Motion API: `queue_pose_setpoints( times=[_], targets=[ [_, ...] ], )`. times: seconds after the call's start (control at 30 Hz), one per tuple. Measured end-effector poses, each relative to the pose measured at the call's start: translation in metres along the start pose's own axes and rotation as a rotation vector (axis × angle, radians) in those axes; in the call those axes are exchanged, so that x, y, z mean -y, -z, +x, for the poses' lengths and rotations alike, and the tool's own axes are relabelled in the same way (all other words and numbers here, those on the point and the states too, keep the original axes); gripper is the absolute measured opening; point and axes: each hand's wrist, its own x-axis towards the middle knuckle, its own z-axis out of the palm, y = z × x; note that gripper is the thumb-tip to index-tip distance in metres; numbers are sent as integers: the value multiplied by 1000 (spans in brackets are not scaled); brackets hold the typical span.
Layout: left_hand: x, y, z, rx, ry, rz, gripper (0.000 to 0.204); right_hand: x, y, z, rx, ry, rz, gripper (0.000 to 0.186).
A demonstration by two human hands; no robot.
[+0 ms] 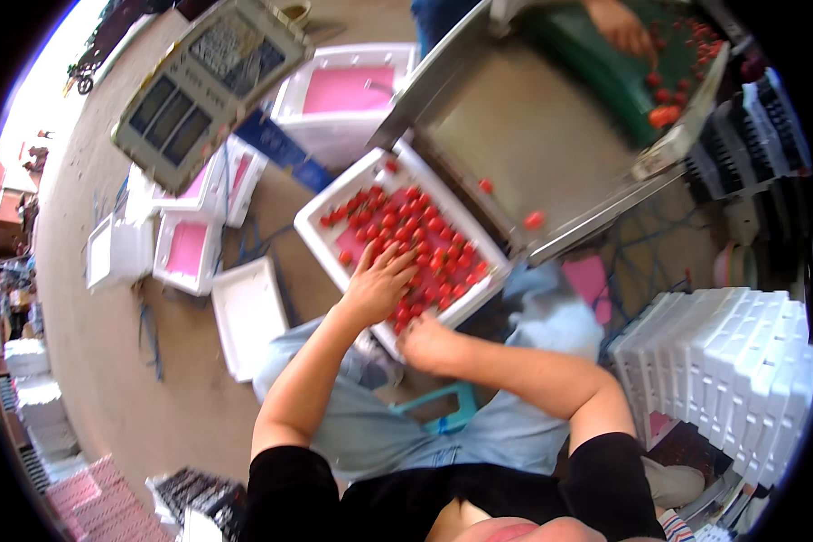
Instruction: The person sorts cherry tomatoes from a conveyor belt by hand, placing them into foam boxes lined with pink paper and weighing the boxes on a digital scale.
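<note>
A white foam box (468, 305) with a pink lining sits before my knees, tilted in view. Small red tomatoes (415, 217) with some green stems are spread across it. My left hand (384, 285) lies over the tomatoes with its fingers apart, touching the ones at the box's near left. By the near edge, my right hand (427, 345) reaches in over the rim. Its fingers bend down among the tomatoes and are partly hidden, so whether they hold one is unclear.
A metal-edged sorting tray (506, 117) adjoins the box, with loose tomatoes and another person's hand (623, 32) at its far end. A scale display (208, 90) stands far left. Foam boxes (187, 248) and a lid (248, 316) lie left; stacked white lids (723, 370) stand right.
</note>
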Motion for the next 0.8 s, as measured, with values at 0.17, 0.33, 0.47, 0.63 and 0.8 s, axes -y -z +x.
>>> queue_pose_setpoints(
  times=[0.17, 0.33, 0.47, 0.63, 0.8],
  targets=[
    [27, 3, 35, -53, 95, 1, 33, -22, -4, -4, 39, -72, 45, 20],
    [21, 45, 30, 120, 156, -119, 33, -21, 21, 5, 101, -73, 109, 19],
    [27, 48, 27, 182, 284, -75, 36, -22, 33, 13, 165, -408, -50, 23],
    [24, 26, 29, 254, -70, -355, 26, -51, 41, 9, 91, -449, 33, 24],
    [23, 42, 39, 156, 127, -230, 25, -49, 41, 11, 85, -423, 53, 20]
  ],
)
